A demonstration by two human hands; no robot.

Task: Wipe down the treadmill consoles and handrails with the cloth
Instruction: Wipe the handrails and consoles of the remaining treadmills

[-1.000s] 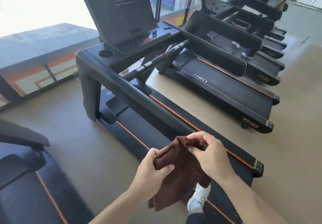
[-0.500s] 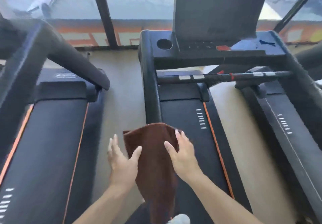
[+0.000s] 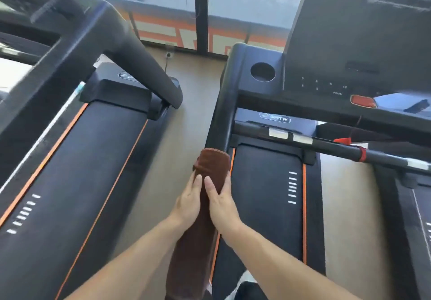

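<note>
Treadmills stand side by side on a smooth tan floor (image 3: 186, 117). On the left, a matte black belt (image 3: 77, 183) edged with thin orange stripes runs beneath a thick, rounded black handrail (image 3: 130, 50) that slopes down to its base. Between the machines, the left hand (image 3: 187, 203) lies with fingers extended and close together, palm pressed against the left side of the brown cloth (image 3: 211, 166). That cloth is a soft, napped terry, dark chocolate in colour, folded into a long narrow strip; its rounded upper end is draped over the end of the black handrail (image 3: 221, 104) of the middle treadmill, and the rest hangs down between the forearms. The right hand (image 3: 221, 203) mirrors the left, fingers curved around the cloth's right side, so the two hands clasp the wrapped rail between them. Further right, the glossy black console (image 3: 349, 50) rises as a flat tilted panel, with a round cup recess (image 3: 262, 72) at its left and a red oval button (image 3: 363, 101) below. A slim black crossbar (image 3: 326, 144) with pale tape patches runs across above the ribbed belt (image 3: 268, 206).
</note>
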